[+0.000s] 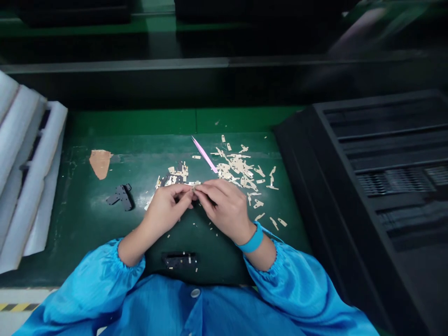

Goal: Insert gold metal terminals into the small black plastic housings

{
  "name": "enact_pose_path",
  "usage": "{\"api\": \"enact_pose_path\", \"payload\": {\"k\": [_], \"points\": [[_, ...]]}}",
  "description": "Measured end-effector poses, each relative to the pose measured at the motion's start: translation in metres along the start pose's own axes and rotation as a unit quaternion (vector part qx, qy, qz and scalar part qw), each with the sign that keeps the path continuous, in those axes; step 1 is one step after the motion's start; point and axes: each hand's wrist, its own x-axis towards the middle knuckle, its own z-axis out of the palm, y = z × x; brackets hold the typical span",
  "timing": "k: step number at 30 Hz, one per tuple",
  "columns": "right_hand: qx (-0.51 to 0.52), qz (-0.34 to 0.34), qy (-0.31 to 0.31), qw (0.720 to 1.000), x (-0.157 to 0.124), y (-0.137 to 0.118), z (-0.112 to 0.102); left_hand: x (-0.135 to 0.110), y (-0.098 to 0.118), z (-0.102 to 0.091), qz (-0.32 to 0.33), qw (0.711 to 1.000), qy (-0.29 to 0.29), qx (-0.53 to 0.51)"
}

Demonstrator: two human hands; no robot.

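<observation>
My left hand [167, 205] and my right hand [224, 205] meet over the green mat [87, 210], fingertips pinched together on a small pale part [194, 185] held between them. Just behind the hands lies a heap of small black pieces with pale tabs [175, 175]. A scatter of beige peeled scraps [241, 170] spreads to the right of it. A pink stick-like tool [205, 154] lies on the mat beyond my fingers. A blue wristband sits on my right wrist.
A stack of white foam trays [24, 158] stands at the left. A large black slotted tray [385, 154] fills the right side. Two or three black parts [121, 196] lie left of my hands, a brown tape patch [100, 162] further back, another black part [180, 260] near my body.
</observation>
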Motion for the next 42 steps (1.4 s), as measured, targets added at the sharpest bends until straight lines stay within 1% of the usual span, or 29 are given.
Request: {"api": "enact_pose_path", "payload": {"k": [2,5,7,8,10,11,13,15,16,17,18,20,21,22,23,24,26,27,29,31,33,35,37,39,42], "points": [[-0.011,-0.008,-0.01,1.0,0.0,0.001,0.001,-0.001,-0.002,0.001,0.07,0.993,0.022,0.089],[-0.017,-0.01,-0.011,1.0,-0.001,0.002,0.001,-0.003,-0.005,0.001,0.16,0.962,0.051,0.217],[-0.014,-0.004,-0.022,1.0,-0.001,0.003,0.0,-0.004,-0.007,0.001,0.193,0.944,0.052,0.264],[-0.011,0.003,-0.033,0.999,-0.001,0.004,-0.001,-0.004,-0.008,0.001,0.202,0.94,0.05,0.272],[-0.007,0.021,-0.058,0.998,0.0,0.004,-0.001,-0.004,-0.007,0.001,0.207,0.941,0.043,0.263],[-0.007,0.034,-0.067,0.997,0.001,0.003,-0.001,-0.004,-0.007,0.001,0.203,0.946,0.041,0.249],[-0.005,0.064,-0.067,0.996,0.003,0.002,-0.001,-0.004,-0.006,0.002,0.173,0.964,0.043,0.196],[0.005,0.094,-0.043,0.995,0.006,0.003,-0.005,-0.002,-0.005,0.002,0.109,0.988,0.046,0.096],[0.008,0.106,-0.027,0.994,0.007,0.006,-0.008,-0.001,-0.005,0.003,0.068,0.996,0.046,0.032],[0.003,0.117,-0.008,0.993,0.009,0.01,-0.013,0.001,-0.005,0.003,0.024,0.998,0.046,-0.034],[-0.014,0.128,0.011,0.992,0.01,0.015,-0.019,0.002,-0.004,0.004,-0.019,0.994,0.048,-0.097],[-0.089,0.151,0.047,0.983,0.011,0.027,-0.03,0.005,-0.004,0.005,-0.089,0.973,0.068,-0.204],[-0.133,0.171,0.052,0.975,0.011,0.032,-0.035,0.006,-0.003,0.006,-0.111,0.959,0.082,-0.248],[-0.156,0.179,0.04,0.971,0.011,0.036,-0.037,0.007,-0.002,0.007,-0.127,0.945,0.095,-0.285],[-0.158,0.181,0.027,0.97,0.011,0.037,-0.037,0.007,-0.001,0.009,-0.139,0.933,0.105,-0.316],[-0.138,0.176,0.012,0.975,0.011,0.036,-0.035,0.007,0.0,0.011,-0.146,0.922,0.111,-0.34],[-0.034,0.154,-0.012,0.987,0.01,0.026,-0.026,0.005,0.001,0.016,-0.154,0.909,0.109,-0.371],[0.037,0.155,-0.02,0.987,0.009,0.018,-0.02,0.004,0.002,0.019,-0.153,0.906,0.106,-0.38],[0.171,0.191,-0.047,0.965,0.008,0.002,-0.008,0.002,0.001,0.025,-0.137,0.904,0.106,-0.391],[0.236,0.225,-0.05,0.944,0.007,-0.009,-0.001,0.0,0.0,0.03,-0.119,0.907,0.109,-0.388],[0.257,0.234,-0.046,0.936,0.007,-0.012,0.0,-0.002,-0.001,0.032,-0.108,0.913,0.112,-0.377],[0.24,0.215,-0.044,0.946,0.008,-0.01,-0.003,-0.002,-0.001,0.031,-0.097,0.925,0.095,-0.355],[0.183,0.175,-0.052,0.966,0.008,-0.006,-0.007,-0.003,0.0,0.026,-0.078,0.946,0.073,-0.307],[0.106,0.133,-0.076,0.983,0.007,-0.002,-0.01,-0.003,0.002,0.02,-0.054,0.97,0.061,-0.231],[0.023,0.082,-0.131,0.988,0.002,0.003,-0.009,-0.004,0.002,0.013,-0.003,0.991,0.05,-0.121]]}}
